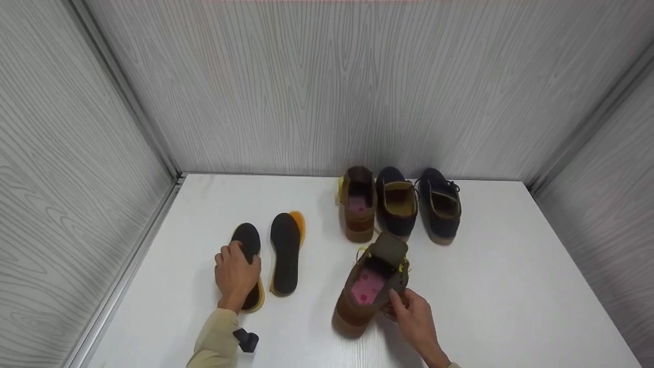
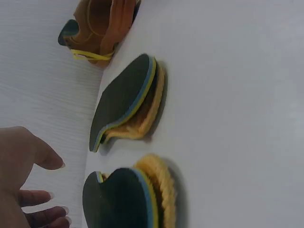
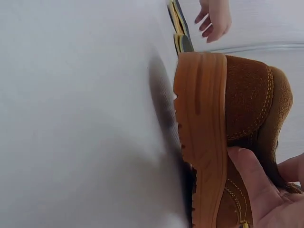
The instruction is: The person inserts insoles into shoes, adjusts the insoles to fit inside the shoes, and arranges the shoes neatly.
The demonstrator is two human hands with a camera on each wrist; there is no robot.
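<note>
My right hand (image 1: 416,317) pinches the side of a brown shoe (image 1: 352,309) between thumb and fingers. The shoe's tongue stands up, with a pink insole and yellow laces showing. The right wrist view shows the shoe's thick ridged sole (image 3: 202,109) above its shadow. Over the leftmost pair of dark insoles (image 1: 247,235) hovers my left hand (image 1: 237,271), its fingers relaxed and apart from the insoles in the left wrist view. Another dark insole (image 1: 285,255) lies beside them, on an orange-yellow fleecy one (image 2: 159,90).
Behind the held shoe stand a second brown shoe (image 1: 360,225) and two navy shoes, one in the middle (image 1: 401,222) and one at the right (image 1: 442,230). A panel wall (image 1: 327,92) rises behind the white table (image 1: 511,286). Side walls flank it.
</note>
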